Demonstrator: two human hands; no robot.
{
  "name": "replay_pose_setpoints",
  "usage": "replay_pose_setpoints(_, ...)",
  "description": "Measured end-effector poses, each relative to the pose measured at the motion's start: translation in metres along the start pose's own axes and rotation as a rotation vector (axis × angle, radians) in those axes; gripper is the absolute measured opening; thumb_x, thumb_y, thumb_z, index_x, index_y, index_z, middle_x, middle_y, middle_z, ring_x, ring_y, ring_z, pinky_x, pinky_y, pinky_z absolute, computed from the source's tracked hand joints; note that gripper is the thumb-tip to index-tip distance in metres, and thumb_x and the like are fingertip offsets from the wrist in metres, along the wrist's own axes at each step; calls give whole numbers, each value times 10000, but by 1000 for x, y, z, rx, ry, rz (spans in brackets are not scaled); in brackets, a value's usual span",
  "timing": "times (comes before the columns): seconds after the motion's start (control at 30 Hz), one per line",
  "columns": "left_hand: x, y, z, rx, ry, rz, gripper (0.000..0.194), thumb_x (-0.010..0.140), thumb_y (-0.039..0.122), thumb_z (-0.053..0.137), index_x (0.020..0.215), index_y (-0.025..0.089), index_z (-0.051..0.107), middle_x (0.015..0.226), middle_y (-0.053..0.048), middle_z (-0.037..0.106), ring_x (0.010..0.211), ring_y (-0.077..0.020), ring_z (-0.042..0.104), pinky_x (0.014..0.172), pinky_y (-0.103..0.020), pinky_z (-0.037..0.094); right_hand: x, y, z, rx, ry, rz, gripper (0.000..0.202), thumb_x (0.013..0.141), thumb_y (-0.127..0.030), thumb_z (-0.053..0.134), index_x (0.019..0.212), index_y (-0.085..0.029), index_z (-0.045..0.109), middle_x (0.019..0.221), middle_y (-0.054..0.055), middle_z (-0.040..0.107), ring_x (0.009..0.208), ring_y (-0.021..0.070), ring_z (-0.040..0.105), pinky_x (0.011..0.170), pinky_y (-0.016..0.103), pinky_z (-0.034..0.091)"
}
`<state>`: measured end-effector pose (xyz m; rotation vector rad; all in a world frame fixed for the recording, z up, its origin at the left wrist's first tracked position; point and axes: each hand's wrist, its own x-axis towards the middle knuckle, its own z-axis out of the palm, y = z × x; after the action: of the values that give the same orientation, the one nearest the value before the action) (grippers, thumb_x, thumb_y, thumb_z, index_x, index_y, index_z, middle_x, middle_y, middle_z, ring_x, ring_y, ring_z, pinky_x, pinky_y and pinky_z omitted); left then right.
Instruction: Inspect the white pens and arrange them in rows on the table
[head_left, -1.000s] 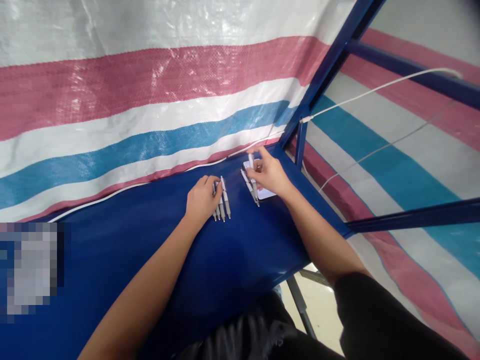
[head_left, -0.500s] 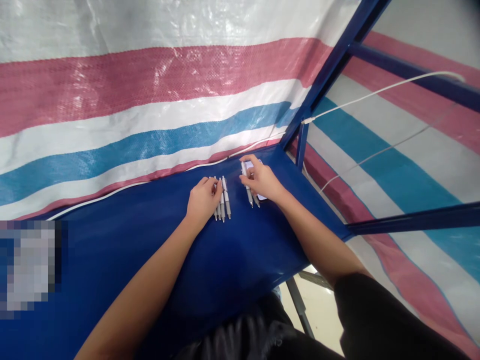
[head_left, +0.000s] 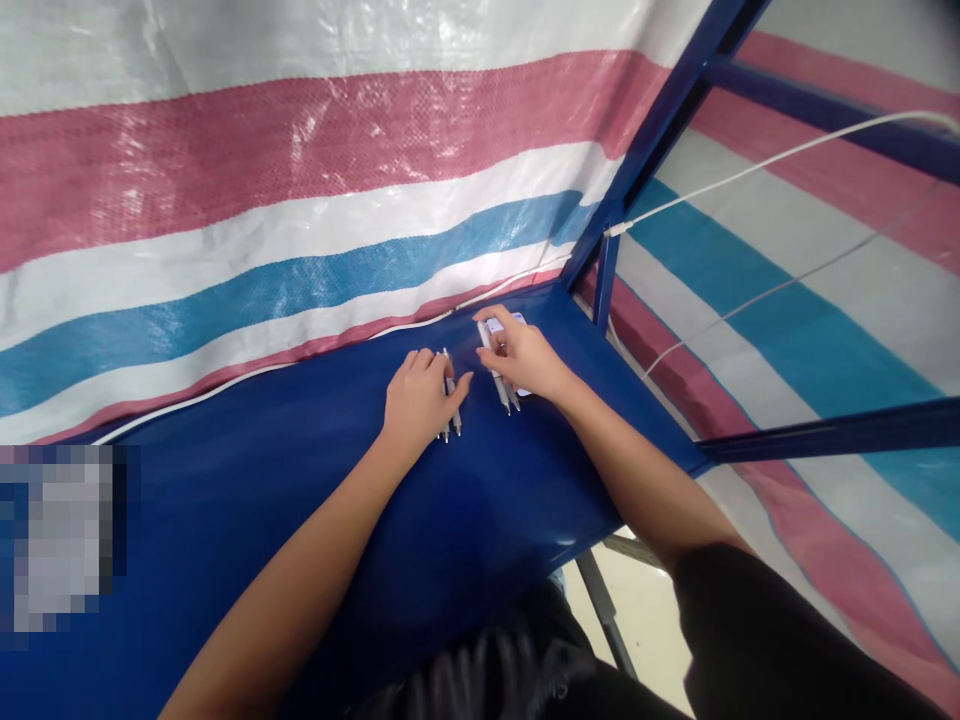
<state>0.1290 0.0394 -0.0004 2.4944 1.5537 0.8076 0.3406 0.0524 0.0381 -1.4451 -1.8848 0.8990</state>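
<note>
Several white and grey pens (head_left: 455, 408) lie side by side on the blue table (head_left: 450, 540), partly covered by my left hand (head_left: 422, 398). That hand rests over them with the thumb spread out to the right. To their right, my right hand (head_left: 525, 355) has thumb and fingers around two similar pens (head_left: 501, 388), whose tips point toward me. Beneath my right hand sits a phone (head_left: 517, 318) with a lit screen, mostly hidden by the fingers.
A white cable (head_left: 195, 400) runs along the table's back edge by a striped plastic sheet (head_left: 300, 210). Blue metal frame bars (head_left: 645, 150) rise at the right, with another white cable (head_left: 750, 185) strung from them. A blurred patch (head_left: 67, 540) covers something at the left.
My left hand has spread its thumb away from its fingers and now covers more of the left pens. My right hand stays almost the same on its pens. The view has shifted slightly.
</note>
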Motion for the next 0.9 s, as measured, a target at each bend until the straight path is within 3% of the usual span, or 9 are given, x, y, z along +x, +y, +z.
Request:
replay_pose_setpoints(0.2, -1, -2, 7, 62, -37, -20, 379, 936, 397, 827, 728, 249, 547, 841, -84, 645, 910, -298, 627, 836, -424, 518, 4, 12, 5, -306, -20, -183, 522, 1026, -256, 657, 1521, -171, 515, 883, 30, 677, 865, 255, 665, 799, 357, 528)
replay_pose_setpoints(0.3, -3, -5, 10, 71, -6, -30, 341, 949, 394, 796, 732, 247, 577, 856, -98, 655, 916, -305, 626, 832, -434, 516, 5, 17, 6, -512, -1, -256, 522, 1037, -274, 667, 1532, -158, 552, 1105, 137, 726, 1116, 344, 639, 1022, 482, 536)
replay_pose_setpoints(0.4, -4, -6, 11, 68, 0, -40, 333, 945, 402, 793, 721, 245, 603, 861, -107, 668, 928, -316, 631, 847, -450, 520, 3, 21, 6, -669, 50, -253, 639, 1017, -359, 727, 1595, -167, 535, 1440, 215, 634, 1292, 419, 563, 1145, 587, 481)
replay_pose_setpoints(0.5, -4, -6, 12, 30, -18, -63, 337, 936, 391, 792, 696, 242, 610, 858, -108, 680, 943, -322, 640, 878, -464, 523, 2, 24, 5, -724, 46, -224, 676, 1015, -368, 731, 1624, -159, 525, 1556, 232, 564, 1372, 453, 513, 1143, 602, 481)
replay_pose_setpoints(0.63, -1, -6, 9, -69, -3, -111, 318, 911, 319, 771, 659, 238, 595, 800, -75, 656, 879, -283, 644, 862, -439, 520, 1, 20, 0, -671, 83, -220, 572, 1042, -387, 696, 1553, -157, 583, 1514, 225, 601, 1345, 439, 529, 1130, 596, 471)
replay_pose_setpoints(0.77, 6, -7, -3, -389, 108, -210, 305, 927, 352, 735, 674, 229, 618, 711, -16, 605, 687, -185, 584, 703, -355, 476, -5, -5, 4, -454, 145, -219, 339, 1108, -503, 602, 1163, -181, 694, 1193, 168, 719, 1134, 352, 624, 1034, 494, 482)
replay_pose_setpoints(0.9, 10, -5, -14, -821, 163, -364, 366, 983, 486, 712, 735, 226, 644, 650, 11, 600, 579, -145, 519, 591, -320, 434, -18, -33, 22, -105, -156, -74, 426, 1065, -596, 667, 889, -215, 590, 836, 39, 694, 775, 216, 628, 721, 332, 420)
